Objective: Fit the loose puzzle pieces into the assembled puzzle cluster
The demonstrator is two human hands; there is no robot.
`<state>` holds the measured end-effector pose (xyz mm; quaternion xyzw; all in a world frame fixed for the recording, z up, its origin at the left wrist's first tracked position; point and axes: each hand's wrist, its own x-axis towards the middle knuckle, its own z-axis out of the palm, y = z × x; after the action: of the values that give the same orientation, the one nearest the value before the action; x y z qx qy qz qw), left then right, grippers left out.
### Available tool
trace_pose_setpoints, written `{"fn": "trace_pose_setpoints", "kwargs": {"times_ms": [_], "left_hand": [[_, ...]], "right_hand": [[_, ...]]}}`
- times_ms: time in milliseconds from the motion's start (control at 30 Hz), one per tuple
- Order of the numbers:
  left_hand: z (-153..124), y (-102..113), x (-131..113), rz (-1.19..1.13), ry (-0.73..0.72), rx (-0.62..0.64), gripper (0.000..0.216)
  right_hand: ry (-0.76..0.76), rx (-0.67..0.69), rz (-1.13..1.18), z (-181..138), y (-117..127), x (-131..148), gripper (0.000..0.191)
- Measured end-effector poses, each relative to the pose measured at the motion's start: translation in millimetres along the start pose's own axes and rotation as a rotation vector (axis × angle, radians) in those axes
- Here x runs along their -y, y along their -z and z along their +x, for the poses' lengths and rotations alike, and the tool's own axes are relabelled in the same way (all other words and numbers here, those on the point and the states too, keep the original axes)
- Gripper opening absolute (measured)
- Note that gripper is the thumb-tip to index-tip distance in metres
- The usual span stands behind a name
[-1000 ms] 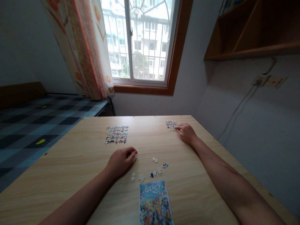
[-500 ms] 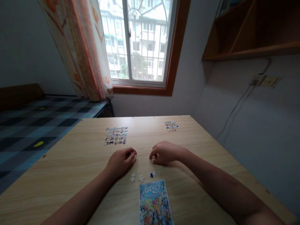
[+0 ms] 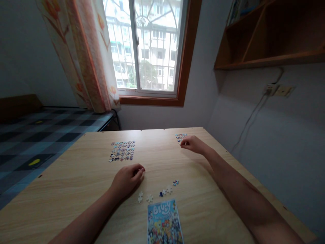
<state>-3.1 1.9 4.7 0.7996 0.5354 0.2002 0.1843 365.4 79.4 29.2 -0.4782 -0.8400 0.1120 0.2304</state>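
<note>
My right hand (image 3: 194, 145) reaches to the far right of the wooden table (image 3: 63, 189), fingers pinched together on a small puzzle piece at the edge of a small assembled puzzle patch (image 3: 178, 136). My left hand (image 3: 126, 180) rests curled on the table near the middle, fingertips down; whether it holds anything is hidden. Several loose puzzle pieces (image 3: 164, 192) lie just right of it. A colourful picture card (image 3: 165, 222) lies flat below them at the near edge. A larger assembled puzzle patch (image 3: 122, 151) sits further back on the left.
A window (image 3: 147, 47) with a patterned curtain (image 3: 83, 57) is behind the table. A bed with a checked cover (image 3: 30, 139) stands to the left. A wall with a wooden shelf (image 3: 269, 37) and a socket with cable (image 3: 275, 90) runs along the right.
My right hand came from the far small patch to the loose pieces, took a white piece, and has gone back to the small patch. My left hand stayed put.
</note>
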Motion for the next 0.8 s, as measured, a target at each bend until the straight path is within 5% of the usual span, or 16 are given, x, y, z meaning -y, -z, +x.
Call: {"fn": "trace_pose_setpoints", "kwargs": {"times_ms": [233,500,800], "left_hand": [[0.9,0.6,-0.9,-0.002,0.008,0.011,0.029],[0.6,0.9,-0.5,0.002,0.008,0.010,0.029],[0.7,-0.2,1.0,0.005,0.002,0.016,0.029]], "right_hand": [[-0.209,-0.006,-0.058,-24.8,5.9,-65.4,0.015],[-0.213,0.066,0.116,-31.0,6.6,-79.3,0.018],[-0.341,0.105,-0.028,-36.0,14.2,-81.8,0.021]]}}
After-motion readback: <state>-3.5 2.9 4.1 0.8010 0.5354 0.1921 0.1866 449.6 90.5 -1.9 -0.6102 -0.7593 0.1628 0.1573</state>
